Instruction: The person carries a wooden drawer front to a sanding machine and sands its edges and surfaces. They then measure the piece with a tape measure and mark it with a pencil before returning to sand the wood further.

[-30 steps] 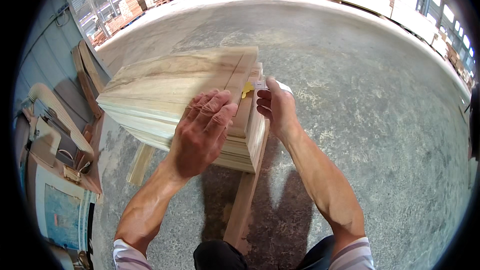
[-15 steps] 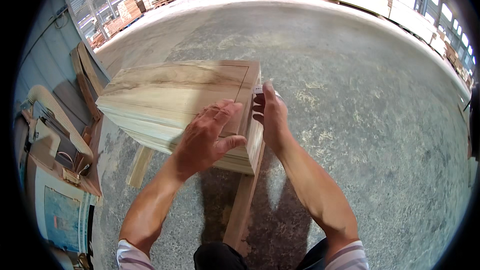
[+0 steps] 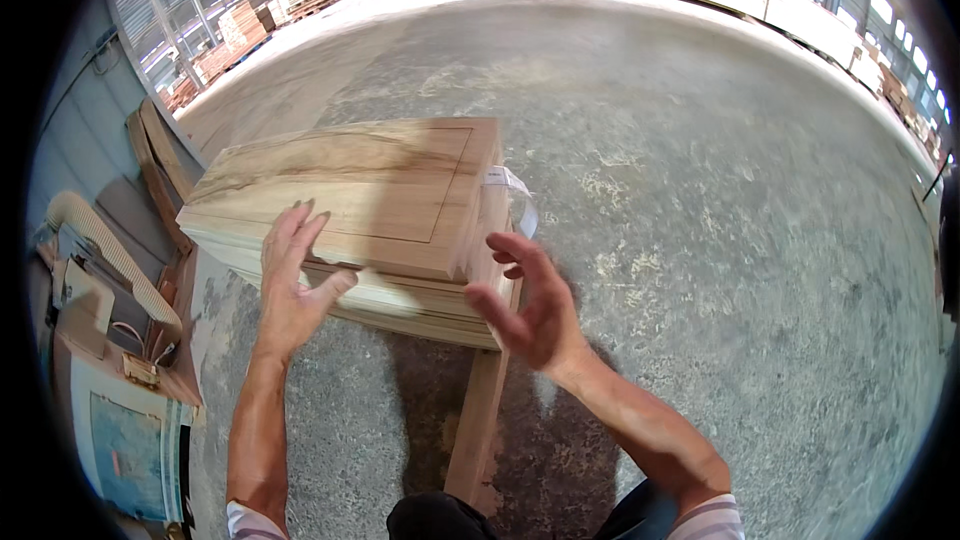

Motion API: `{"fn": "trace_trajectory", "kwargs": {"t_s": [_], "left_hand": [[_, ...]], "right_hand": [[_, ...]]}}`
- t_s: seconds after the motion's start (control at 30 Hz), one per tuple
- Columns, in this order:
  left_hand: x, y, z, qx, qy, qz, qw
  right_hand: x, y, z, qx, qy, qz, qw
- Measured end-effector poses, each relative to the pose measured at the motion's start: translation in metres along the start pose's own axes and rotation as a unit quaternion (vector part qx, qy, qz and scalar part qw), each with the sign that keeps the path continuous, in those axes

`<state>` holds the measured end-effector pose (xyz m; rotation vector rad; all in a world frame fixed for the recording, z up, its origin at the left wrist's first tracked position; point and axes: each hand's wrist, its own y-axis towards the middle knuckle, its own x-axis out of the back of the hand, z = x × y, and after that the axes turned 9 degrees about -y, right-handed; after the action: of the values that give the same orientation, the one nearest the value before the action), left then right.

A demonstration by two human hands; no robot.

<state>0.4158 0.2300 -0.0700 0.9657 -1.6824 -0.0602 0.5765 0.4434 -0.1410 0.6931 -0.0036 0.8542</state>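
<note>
Head view: the stack of wooden boards lies in front of the person, raised on a wooden bearer that projects from beneath its right end toward the person across the concrete floor. The top board shows a brown streak and a thin dark line running near its right and near edges. A white strip is at the right end of the stack, its free part curving outward over the floor. The left hand is at the near long side, back of the hand upward, fingers extended and somewhat parted, thumb pointing right; it grips nothing, and contact with the boards cannot be determined. The right hand is at the near right corner, palm turned left, fingers partly bent, thumb well apart from them; its grasp is empty, and contact with the corner likewise cannot be confirmed. Both forearms rise from the lower edge, the right slanting inward, the left nearly upright. At left, a ribbed hose lies above a machine cabinet.
</note>
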Motion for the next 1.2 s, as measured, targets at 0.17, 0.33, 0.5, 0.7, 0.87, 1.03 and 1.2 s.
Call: {"fn": "trace_trajectory", "kwargs": {"t_s": [0.17,0.33,0.5,0.7,0.87,1.03,1.2], "left_hand": [[-0.006,-0.004,0.03,0.055,0.01,-0.07,0.996],[-0.012,-0.004,0.032,0.038,0.021,-0.083,0.996],[-0.016,-0.002,0.03,0.027,-0.004,-0.102,0.994],[-0.025,0.001,0.03,0.008,0.009,-0.12,0.993],[-0.023,-0.001,0.04,0.013,0.037,-0.113,0.993],[-0.024,-0.006,0.046,0.01,-0.063,-0.149,0.987],[-0.005,-0.043,0.099,0.14,-0.099,-0.25,0.953]], "right_hand": [[-0.016,0.007,0.018,0.097,-0.135,-0.006,0.986],[-0.029,0.014,0.004,0.108,-0.142,-0.044,0.983],[-0.03,0.015,0.005,0.089,-0.133,-0.056,0.985],[-0.03,0.017,0.001,0.081,-0.117,-0.074,0.987],[-0.041,0.016,-0.008,0.064,-0.082,-0.075,0.992],[-0.032,0.012,-0.007,0.057,-0.112,-0.094,0.988],[-0.041,0.007,0.002,0.038,-0.153,-0.075,0.985]]}}
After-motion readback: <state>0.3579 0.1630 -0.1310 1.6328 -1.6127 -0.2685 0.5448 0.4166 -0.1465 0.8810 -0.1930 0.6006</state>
